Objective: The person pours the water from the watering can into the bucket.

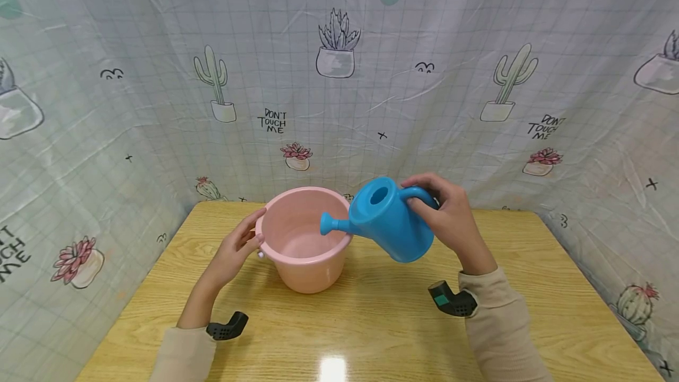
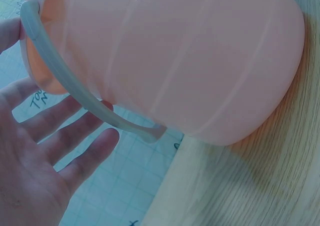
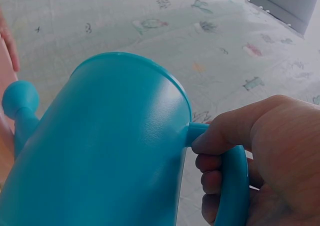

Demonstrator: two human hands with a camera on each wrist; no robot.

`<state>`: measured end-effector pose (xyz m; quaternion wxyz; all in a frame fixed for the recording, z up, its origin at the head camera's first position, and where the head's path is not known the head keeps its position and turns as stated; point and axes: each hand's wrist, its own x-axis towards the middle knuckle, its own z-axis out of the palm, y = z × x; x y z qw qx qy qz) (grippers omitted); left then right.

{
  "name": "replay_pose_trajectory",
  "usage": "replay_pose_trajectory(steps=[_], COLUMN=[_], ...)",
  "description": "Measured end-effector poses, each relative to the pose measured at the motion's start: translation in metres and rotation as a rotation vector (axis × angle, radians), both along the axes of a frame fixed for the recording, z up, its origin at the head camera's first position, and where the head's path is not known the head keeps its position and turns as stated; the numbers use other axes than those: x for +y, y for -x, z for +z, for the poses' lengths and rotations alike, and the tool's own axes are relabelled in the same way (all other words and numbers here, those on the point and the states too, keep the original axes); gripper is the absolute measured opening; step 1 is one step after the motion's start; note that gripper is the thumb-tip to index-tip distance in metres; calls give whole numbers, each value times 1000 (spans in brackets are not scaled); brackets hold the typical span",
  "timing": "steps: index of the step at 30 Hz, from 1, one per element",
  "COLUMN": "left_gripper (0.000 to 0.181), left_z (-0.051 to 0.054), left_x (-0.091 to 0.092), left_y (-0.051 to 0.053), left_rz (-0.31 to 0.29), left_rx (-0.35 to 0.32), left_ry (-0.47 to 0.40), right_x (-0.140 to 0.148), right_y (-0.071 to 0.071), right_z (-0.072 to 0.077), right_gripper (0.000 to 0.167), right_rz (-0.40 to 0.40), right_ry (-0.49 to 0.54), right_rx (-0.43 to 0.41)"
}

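Observation:
A pink bucket (image 1: 305, 276) stands upright on the wooden table. My left hand (image 1: 240, 250) touches its left rim, thumb and index finger at the edge. In the left wrist view the other fingers spread loosely by the bucket's pale handle (image 2: 70, 83), and some fingertips are hidden. My right hand (image 1: 444, 214) grips the handle of a blue watering can (image 1: 395, 229), fingers curled round it. Raised off the table, the can tilts left, its spout (image 1: 330, 224) over the bucket's right rim. No water is visible coming from it. The can's inside is too dark to make out.
Behind and beside the wooden table (image 1: 297, 335) hangs a pale sheet (image 1: 382, 93) printed with cacti. Each wrist carries a black device (image 1: 229, 327). At the upper right of the right wrist view there is a grey object (image 3: 282, 6).

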<state>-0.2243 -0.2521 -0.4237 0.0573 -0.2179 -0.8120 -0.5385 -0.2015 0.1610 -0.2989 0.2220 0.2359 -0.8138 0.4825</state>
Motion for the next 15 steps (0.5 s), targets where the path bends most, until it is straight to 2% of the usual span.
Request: replay_pose_trajectory(steps=[15], left_gripper=[55], left_z=[0], left_x=[0], left_y=[0], left_rz=[-3], left_rx=[9], left_ry=[2], right_x=[0], right_y=[0], right_z=[1], right_gripper=[22], right_rz=[-7], right_ry=[-5], right_rx=[-3])
